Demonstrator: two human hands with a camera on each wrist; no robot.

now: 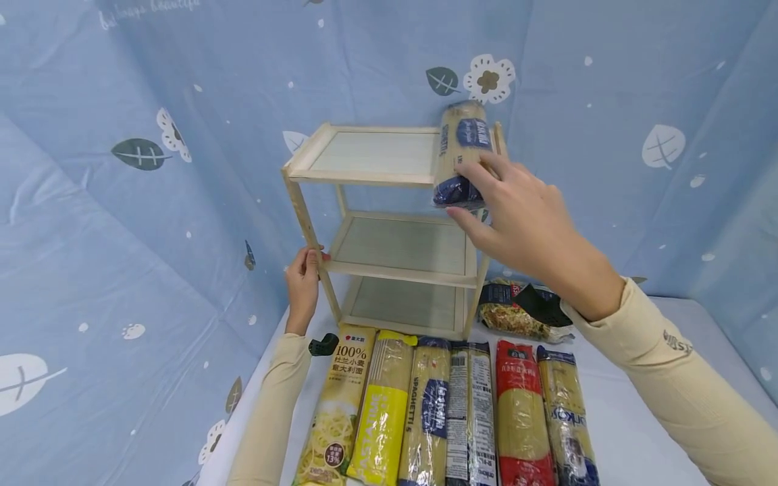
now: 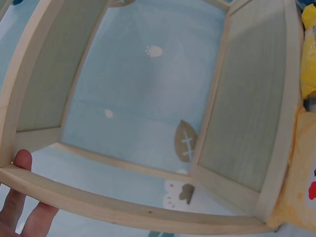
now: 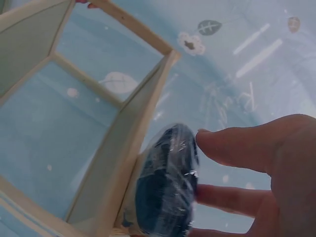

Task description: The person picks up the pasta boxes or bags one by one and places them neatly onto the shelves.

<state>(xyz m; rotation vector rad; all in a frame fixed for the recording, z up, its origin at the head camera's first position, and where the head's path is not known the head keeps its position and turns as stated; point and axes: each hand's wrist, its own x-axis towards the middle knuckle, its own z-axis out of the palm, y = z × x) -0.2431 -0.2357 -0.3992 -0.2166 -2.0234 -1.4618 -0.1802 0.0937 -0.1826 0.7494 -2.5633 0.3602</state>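
Observation:
A small wooden rack [image 1: 389, 275] with three shelves stands at the center. My left hand [image 1: 302, 280] grips its left front post at the middle shelf; in the left wrist view a fingertip [image 2: 22, 159] shows over the wood. On the right end of the top shelf lies a clear packet of spaghetti [image 1: 464, 145] with blue labels, its near end jutting past the front rail. My right hand [image 1: 525, 216] is at that near end, fingers touching the packet and the thumb held out straight. The right wrist view shows the packet's blue end [image 3: 168, 182] beside thumb and fingers.
Before the rack lie several pasta packets side by side, among them a cream one [image 1: 334, 412], a yellow one [image 1: 383, 418] and a red one [image 1: 524, 412]. Another packet [image 1: 516, 314] lies right of the rack's base. Blue patterned cloth [image 1: 389, 54] hangs behind and at the sides.

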